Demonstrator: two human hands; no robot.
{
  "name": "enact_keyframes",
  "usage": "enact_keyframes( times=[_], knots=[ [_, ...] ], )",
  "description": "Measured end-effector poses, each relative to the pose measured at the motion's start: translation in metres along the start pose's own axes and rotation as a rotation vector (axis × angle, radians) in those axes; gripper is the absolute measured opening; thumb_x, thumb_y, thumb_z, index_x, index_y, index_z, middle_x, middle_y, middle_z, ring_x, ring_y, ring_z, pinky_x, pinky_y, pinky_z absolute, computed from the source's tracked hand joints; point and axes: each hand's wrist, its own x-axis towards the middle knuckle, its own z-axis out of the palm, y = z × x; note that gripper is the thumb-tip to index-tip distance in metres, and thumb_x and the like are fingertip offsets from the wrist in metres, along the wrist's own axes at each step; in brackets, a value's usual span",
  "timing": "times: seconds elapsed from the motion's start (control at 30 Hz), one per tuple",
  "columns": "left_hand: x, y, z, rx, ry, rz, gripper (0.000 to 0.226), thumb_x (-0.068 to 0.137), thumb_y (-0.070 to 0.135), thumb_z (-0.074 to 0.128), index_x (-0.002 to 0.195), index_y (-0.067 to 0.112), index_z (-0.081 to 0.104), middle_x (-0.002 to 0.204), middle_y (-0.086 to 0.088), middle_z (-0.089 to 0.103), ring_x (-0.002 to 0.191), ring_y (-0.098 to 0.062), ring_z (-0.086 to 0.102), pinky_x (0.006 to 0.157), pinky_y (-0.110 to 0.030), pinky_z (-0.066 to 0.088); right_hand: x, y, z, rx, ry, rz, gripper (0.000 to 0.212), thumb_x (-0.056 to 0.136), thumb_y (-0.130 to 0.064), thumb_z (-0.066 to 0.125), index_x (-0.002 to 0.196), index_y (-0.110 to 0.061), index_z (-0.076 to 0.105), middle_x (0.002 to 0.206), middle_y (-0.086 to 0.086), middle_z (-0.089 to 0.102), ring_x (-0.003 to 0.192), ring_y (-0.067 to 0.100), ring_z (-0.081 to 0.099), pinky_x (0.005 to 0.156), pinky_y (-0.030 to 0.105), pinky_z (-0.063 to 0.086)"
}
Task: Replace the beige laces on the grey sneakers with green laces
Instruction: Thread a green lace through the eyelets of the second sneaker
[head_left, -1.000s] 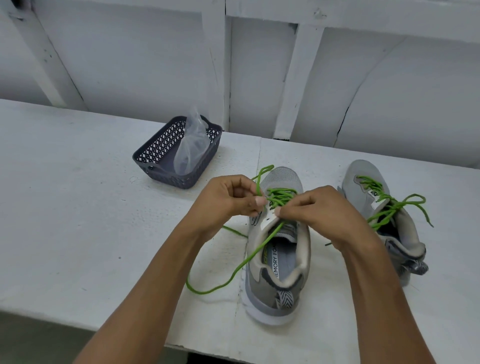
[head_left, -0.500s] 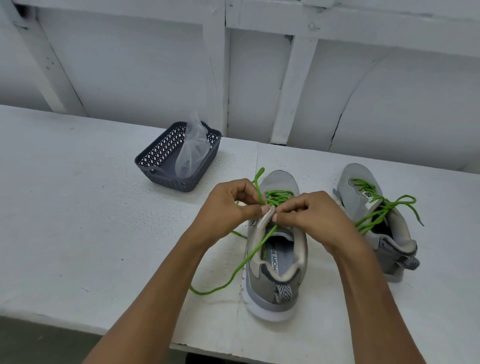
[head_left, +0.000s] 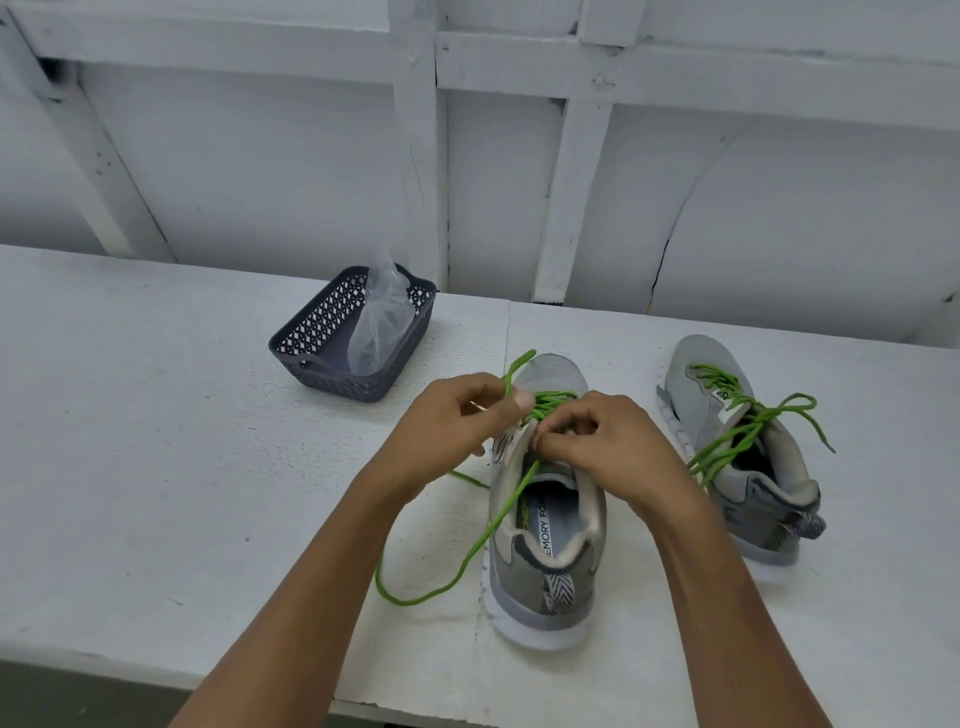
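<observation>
Lacing a grey sneaker with a green lace at a white table, seen from above. Standing upright near the table's front edge, heel toward the camera and toe toward the wall.

With the left hand, fingers curled, pinching one end of the lace just left of the tongue, with the tip poking up past the knuckles. With the right hand, fingers curled in tight, nipping the same lace at the upper eyelets, fingertips down against the top of the tongue. Both hands close together over the shoe's throat.

Already crossed in green over the forward eyelets. Trailing from under the right fingertips across the insole marked MEMORY FOAM, over the left side of the collar and out onto the table in a loose curve bending back toward the sole.

Farther right and well apart, a second grey sneaker, angled slightly, with a second green lace threaded through and spilling in loose loops off its right side.

Beyond the left hand, near the wall, a dark openwork plastic basket with a clear plastic bag propped inside toward its right wall.
</observation>
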Motion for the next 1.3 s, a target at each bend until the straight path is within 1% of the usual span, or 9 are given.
enact_keyframes(
  times=[0.3,0.43,0.57,0.63,0.77,0.93,1.1,1.2,1.3],
  knots=[
    [0.004,0.004,0.004,-0.045,0.0,-0.073,0.044,0.079,0.012,0.08,0.113,0.021,0.054,0.083,-0.006,0.064,0.073,-0.021,0.066,0.071,-0.045,0.062,-0.002,0.01,-0.007,0.035,0.155,-0.081,0.015,0.081,-0.014,0.07,0.069,-0.023,0.07,0.083,-0.006,0.065,0.077,0.006,0.061,0.072,0.025,0.046],
    [0.004,0.006,0.007,0.014,0.0,-0.063,0.046,0.082,0.015,0.077,0.12,0.024,0.052,0.11,-0.002,0.06,0.078,-0.02,0.065,0.069,-0.045,0.062,-0.002,0.006,-0.012,0.501,0.113,-0.107,0.014,0.096,-0.006,0.057,0.082,-0.009,0.055,0.095,-0.002,0.077,0.094,0.011,0.071,0.085,0.026,0.055],
    [0.003,0.007,0.006,0.113,0.002,-0.059,0.053,0.084,0.024,0.077,0.128,0.027,0.049,0.127,0.011,0.051,0.098,-0.014,0.064,0.073,-0.036,0.061,0.0,0.005,-0.029,1.088,0.14,0.093,0.022,0.101,-0.006,0.043,0.08,-0.014,0.047,0.058,0.0,0.047,0.044,0.013,0.048,0.046,0.025,0.048],
    [0.003,0.006,0.004,0.153,0.004,-0.061,0.055,0.083,0.028,0.078,0.129,0.029,0.048,0.129,0.013,0.05,0.102,-0.012,0.062,0.076,-0.036,0.06,0.001,0.016,-0.042,0.707,0.135,0.137,0.021,0.098,-0.014,0.051,0.077,-0.015,0.052,0.058,-0.002,0.032,0.041,0.007,0.026,0.04,0.02,0.026],
    [0.005,0.009,0.003,0.197,-0.01,-0.069,0.065,0.072,0.038,0.078,0.129,0.03,0.049,0.13,0.013,0.051,0.1,-0.014,0.063,0.077,-0.038,0.059,-0.003,0.025,-0.053,-0.139,-0.211,-0.035,0.032,0.082,-0.048,0.071,0.072,-0.018,0.069,0.06,-0.01,0.056,0.055,0.002,0.047,0.055,0.019,0.036],
    [0.007,0.011,-0.001,0.262,-0.003,-0.094,0.075,0.062,0.047,0.075,0.131,0.034,0.048,0.132,0.013,0.05,0.103,-0.009,0.061,0.088,-0.037,0.056,-0.012,0.012,-0.06,0.24,-0.243,-0.115,0.038,0.085,-0.047,0.058,0.086,-0.01,0.064,0.077,-0.012,0.069,0.06,0.001,0.048,0.062,0.019,0.037],
    [0.008,0.013,-0.003,0.309,-0.024,-0.132,0.086,0.061,0.052,0.075,0.139,0.034,0.043,0.137,0.01,0.046,0.101,-0.01,0.061,0.092,-0.036,0.053,-0.008,0.01,-0.056,-0.424,-0.408,-0.007,0.044,0.078,-0.06,0.071,0.074,-0.017,0.068,0.071,-0.004,0.07,0.056,0.003,0.051,0.056,0.022,0.039],
    [0.008,0.016,-0.004,0.321,-0.031,-0.136,0.091,0.063,0.052,0.076,0.143,0.032,0.039,0.141,0.007,0.043,0.101,-0.008,0.06,0.09,-0.033,0.051,-0.007,0.013,-0.06,-0.227,-0.437,-0.131,0.03,0.088,-0.043,0.069,0.071,-0.019,0.069,0.073,0.001,0.07,0.062,0.006,0.052,0.063,0.03,0.042],
    [0.008,0.016,-0.005,0.319,-0.038,-0.15,0.083,0.077,0.042,0.081,0.146,0.031,0.036,0.146,0.005,0.038,0.11,-0.009,0.056,0.089,-0.03,0.046,-0.004,0.013,-0.061,0.25,-0.238,-0.237,0.032,0.088,-0.044,0.063,0.072,-0.016,0.064,0.102,-0.006,0.074,0.102,0.006,0.064,0.094,0.037,0.046]
  ],
)
